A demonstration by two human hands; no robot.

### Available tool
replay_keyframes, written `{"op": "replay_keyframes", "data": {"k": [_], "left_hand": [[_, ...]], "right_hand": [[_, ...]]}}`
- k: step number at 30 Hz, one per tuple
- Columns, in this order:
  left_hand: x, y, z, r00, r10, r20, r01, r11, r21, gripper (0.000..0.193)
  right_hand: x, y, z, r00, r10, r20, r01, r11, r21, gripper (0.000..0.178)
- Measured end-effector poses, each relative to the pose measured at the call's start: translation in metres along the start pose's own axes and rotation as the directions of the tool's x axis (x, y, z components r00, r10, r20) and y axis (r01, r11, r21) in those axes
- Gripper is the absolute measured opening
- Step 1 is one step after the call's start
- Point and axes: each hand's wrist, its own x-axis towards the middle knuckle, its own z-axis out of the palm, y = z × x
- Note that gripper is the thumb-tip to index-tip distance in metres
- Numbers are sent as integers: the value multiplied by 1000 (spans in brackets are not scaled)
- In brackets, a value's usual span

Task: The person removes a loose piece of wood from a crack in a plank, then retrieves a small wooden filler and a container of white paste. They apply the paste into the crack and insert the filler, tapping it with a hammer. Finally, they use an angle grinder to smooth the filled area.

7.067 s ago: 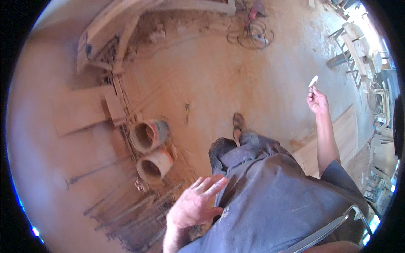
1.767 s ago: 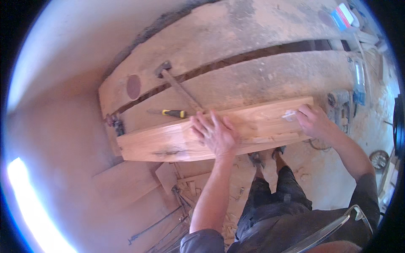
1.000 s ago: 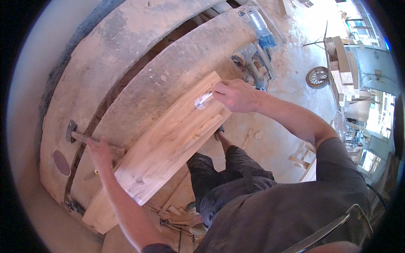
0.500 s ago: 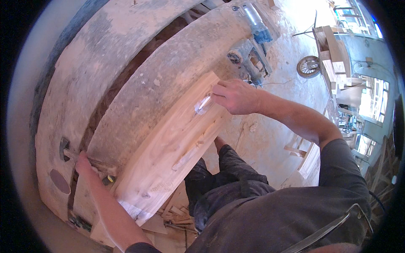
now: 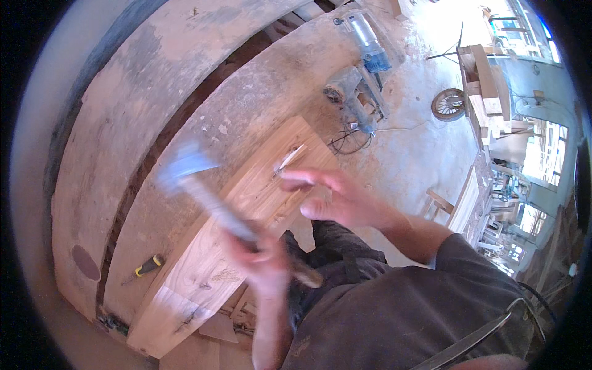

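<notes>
Above the plank, your left hand is gripping the hammer, a stray swing possibly endangering your half-open, seemingly empty right hand.

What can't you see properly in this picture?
All in the head view:
Hammer head: blurred, exact shape lost.
Left hand: blurred, so finger positions on the handle are unclear.
Pale piece by the right hand: too small to identify.
Feet: hidden behind the board and right hand.
</notes>
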Motion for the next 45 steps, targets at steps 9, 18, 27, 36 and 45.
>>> {"op": "replay_keyframes", "data": {"k": [9, 18, 27, 36, 45], "left_hand": [[-20, -15, 86, 809, 442, 388, -563, 772, 295, 23], [66, -29, 84, 836, 533, 132, -409, 445, 797, 87], [71, -40, 90, 849, 517, 109, -366, 426, 827, 98], [69, -37, 88, 872, 481, 94, -339, 452, 826, 102], [71, -40, 85, 845, 521, 125, -391, 441, 808, 105]], "right_hand": [[-59, 39, -46, 837, 470, -279, -152, 691, 707, 27], [-33, 83, -32, 808, 588, -21, -304, 447, 841, 15], [-24, 92, -30, 809, 588, 7, -319, 429, 845, 16], [-21, 88, -27, 790, 613, 26, -336, 396, 855, 15], [-20, 87, -17, 803, 596, -10, -300, 419, 857, 15]]}}
